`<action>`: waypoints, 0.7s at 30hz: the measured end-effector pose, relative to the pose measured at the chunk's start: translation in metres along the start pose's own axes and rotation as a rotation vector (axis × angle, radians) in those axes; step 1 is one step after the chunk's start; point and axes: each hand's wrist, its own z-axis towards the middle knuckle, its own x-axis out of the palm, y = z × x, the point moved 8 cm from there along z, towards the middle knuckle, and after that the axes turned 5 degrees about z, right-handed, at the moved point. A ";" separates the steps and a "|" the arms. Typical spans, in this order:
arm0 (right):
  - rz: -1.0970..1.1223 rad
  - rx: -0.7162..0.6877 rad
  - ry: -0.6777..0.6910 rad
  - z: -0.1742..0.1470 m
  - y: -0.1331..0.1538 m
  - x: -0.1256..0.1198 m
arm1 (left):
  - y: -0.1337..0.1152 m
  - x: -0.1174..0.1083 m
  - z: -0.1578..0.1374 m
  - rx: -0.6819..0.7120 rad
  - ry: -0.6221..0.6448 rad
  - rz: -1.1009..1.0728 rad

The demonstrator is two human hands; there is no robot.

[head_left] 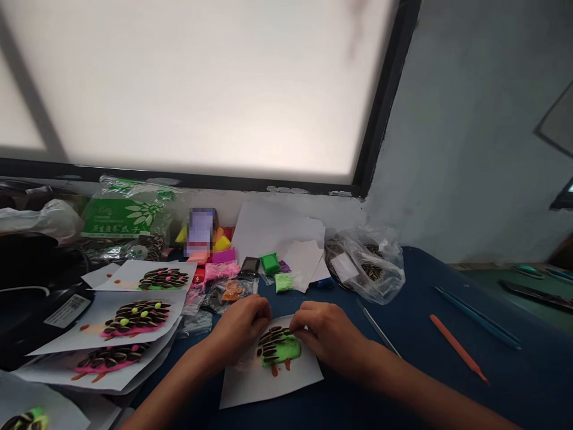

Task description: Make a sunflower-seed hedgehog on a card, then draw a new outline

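A white sheet of paper (pixel 295 385) lies on the dark blue table in front of me. On it is a flat hedgehog shape of light green clay (pixel 282 352), with small brown clay feet below. Dark striped sunflower seeds (pixel 269 343) cover its left and upper part; bare green shows at the right. My left hand (pixel 244 325) rests at the paper's far left edge, fingers curled together, its fingertips hidden. My right hand (pixel 329 331) is closed in a pinch at the shape's upper right edge, touching the seeds there. Whatever sits between those fingertips is hidden.
Finished seed-and-clay pictures (pixel 143 316) are piled at the left. Behind lie bagged coloured clay (pixel 270 264), blank paper (pixel 277 230), a clear bag of seeds (pixel 373 269) and a green seed package (pixel 120 218). An orange clay tool (pixel 459 347) and blue tweezers (pixel 478 319) lie right.
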 end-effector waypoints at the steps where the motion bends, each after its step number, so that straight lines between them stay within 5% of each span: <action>1: -0.009 0.002 0.002 0.000 0.000 0.001 | 0.001 0.000 0.000 0.002 -0.005 -0.004; 21: -0.330 -0.060 0.061 0.000 0.001 0.021 | 0.003 0.002 0.001 -0.003 -0.021 0.022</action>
